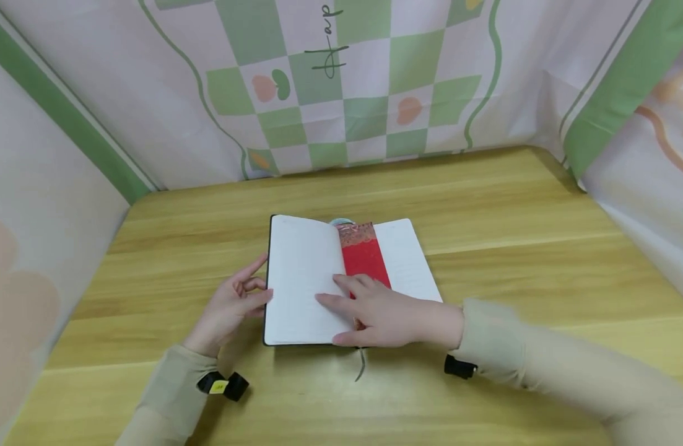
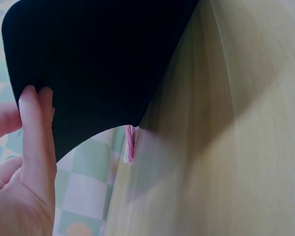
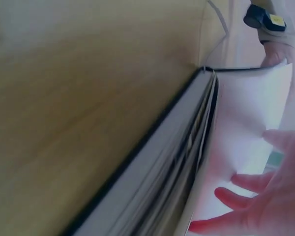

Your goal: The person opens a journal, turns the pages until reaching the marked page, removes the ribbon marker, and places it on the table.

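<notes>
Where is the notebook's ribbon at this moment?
In the head view, the ribbon sticks out past the near edge of the notebook, around mid-width, just below the right hand.

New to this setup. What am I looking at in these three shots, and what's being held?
No robot here: a person works bare-handed. The wide picture comes from a camera worn on the head, looking forward and down; the other two come from cameras worn on the wrists.

On a wooden table is an open notebook with a red card inside and a thin ribbon hanging from its lower edge.

The left hand pinches the notebook's left edge; its wrist view shows the black cover from outside, raised off the table. The right hand holds nothing; its spread fingers lie across the left page.
</notes>
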Motion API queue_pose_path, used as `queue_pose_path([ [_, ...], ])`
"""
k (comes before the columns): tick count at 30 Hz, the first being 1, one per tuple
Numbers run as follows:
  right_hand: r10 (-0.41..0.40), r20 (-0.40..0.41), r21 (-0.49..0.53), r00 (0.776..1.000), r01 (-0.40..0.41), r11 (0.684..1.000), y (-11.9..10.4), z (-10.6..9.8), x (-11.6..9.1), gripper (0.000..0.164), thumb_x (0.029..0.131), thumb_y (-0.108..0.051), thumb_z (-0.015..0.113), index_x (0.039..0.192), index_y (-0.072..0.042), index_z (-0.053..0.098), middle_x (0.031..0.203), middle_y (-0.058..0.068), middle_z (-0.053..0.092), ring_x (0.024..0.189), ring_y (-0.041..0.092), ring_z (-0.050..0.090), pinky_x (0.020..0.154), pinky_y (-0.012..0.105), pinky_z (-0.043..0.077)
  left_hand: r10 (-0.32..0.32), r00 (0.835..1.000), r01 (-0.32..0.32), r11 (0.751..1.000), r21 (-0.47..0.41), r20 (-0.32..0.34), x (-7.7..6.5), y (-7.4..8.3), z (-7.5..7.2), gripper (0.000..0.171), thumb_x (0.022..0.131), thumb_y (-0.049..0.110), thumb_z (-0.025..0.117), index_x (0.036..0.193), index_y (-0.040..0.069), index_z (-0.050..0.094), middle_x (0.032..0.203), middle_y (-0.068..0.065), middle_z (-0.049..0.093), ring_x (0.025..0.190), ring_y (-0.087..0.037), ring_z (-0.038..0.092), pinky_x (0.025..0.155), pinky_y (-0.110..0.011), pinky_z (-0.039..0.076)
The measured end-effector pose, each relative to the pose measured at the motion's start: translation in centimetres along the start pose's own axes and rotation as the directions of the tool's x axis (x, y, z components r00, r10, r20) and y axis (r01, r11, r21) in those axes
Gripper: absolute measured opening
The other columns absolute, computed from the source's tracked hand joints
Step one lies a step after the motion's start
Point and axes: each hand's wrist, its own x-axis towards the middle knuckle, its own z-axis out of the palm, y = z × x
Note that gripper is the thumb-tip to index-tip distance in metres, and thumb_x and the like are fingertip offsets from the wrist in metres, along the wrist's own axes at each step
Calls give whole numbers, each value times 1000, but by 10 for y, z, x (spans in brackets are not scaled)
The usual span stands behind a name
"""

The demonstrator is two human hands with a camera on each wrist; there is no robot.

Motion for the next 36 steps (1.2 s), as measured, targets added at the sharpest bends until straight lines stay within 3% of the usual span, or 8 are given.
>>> queue_pose_path([
  [5, 34, 39, -69, 999, -31, 997, -5, 6, 6, 73, 88, -62, 49, 150, -33, 23, 157, 11, 14, 139, 33, 20, 107, 60, 22, 15, 1000, -14, 999, -35, 28, -3, 1, -1, 61, 97, 7, 51, 151, 16, 24, 87, 6, 56, 67, -4, 52, 64, -25, 52],
  [11, 62, 60, -142, 996, -53, 988, -7, 16, 9, 80, 86, -63, 52, 151, -35, 16, 159, 9, 9, 137, 32, 24, 104, 66, 22, 6, 1000, -5, 998, -56, 18, -5, 1, -2, 70, 92, 4, 59, 151, 16, 24, 88, 6, 58, 71, -5, 57, 65, -25, 52],
  [17, 53, 77, -125, 996, -43, 991, -6, 7, 7, 77, 87, -62, 51, 151, -36, 18, 158, 9, 11, 139, 31, 22, 109, 59, 22, 18, 1000, -18, 1000, -14, 10, -3, 0, 1, 71, 90, -1, 57, 151, 18, 25, 88, 6, 60, 73, -6, 59, 68, -28, 54],
  [20, 47, 30, -53, 998, -45, 998, -3, -4, 5, 73, 88, -59, 53, 150, -33, 24, 157, 11, 17, 140, 31, 21, 110, 51, 27, 22, 1000, -22, 1000, -3, 13, -3, -1, 2, 71, 90, 0, 58, 151, 18, 25, 88, 6, 59, 73, -6, 59, 69, -28, 54],
  [24, 134, -170, 25, 976, -131, 991, 4, -15, 5, 70, 88, -48, 60, 148, -21, 34, 152, 15, 28, 136, 35, 28, 105, 49, 36, 20, 1000, -20, 1000, 0, 8, -3, -1, 3, 71, 90, 2, 59, 150, 20, 26, 88, 5, 58, 70, -6, 57, 67, -27, 52],
  [29, 345, -308, 218, 887, -288, 933, 24, -27, 7, 72, 86, -36, 64, 145, -7, 35, 143, 23, 35, 126, 39, 38, 96, 52, 43, 13, 1000, -13, 1000, -10, 2, -2, -1, 3, 71, 90, 2, 60, 150, 21, 27, 88, 4, 57, 69, -6, 56, 67, -28, 52],
  [34, 461, -238, 415, 855, -340, 844, 51, -38, 5, 78, 88, -30, 63, 147, 0, 23, 141, 29, 32, 123, 44, 44, 92, 51, 47, 10, 1000, -10, 1000, -19, 8, -3, -2, 2, 71, 90, 1, 59, 151, 20, 26, 86, 5, 58, 68, -6, 57, 70, -29, 53],
  [36, 498, -186, 516, 847, -347, 783, 59, -41, 5, 78, 89, -28, 62, 148, -1, 18, 144, 30, 28, 126, 45, 41, 93, 50, 47, 10, 1000, -10, 1000, -21, 11, -2, -2, 2, 71, 90, 1, 59, 151, 20, 26, 86, 5, 59, 69, -7, 57, 71, -30, 53],
])
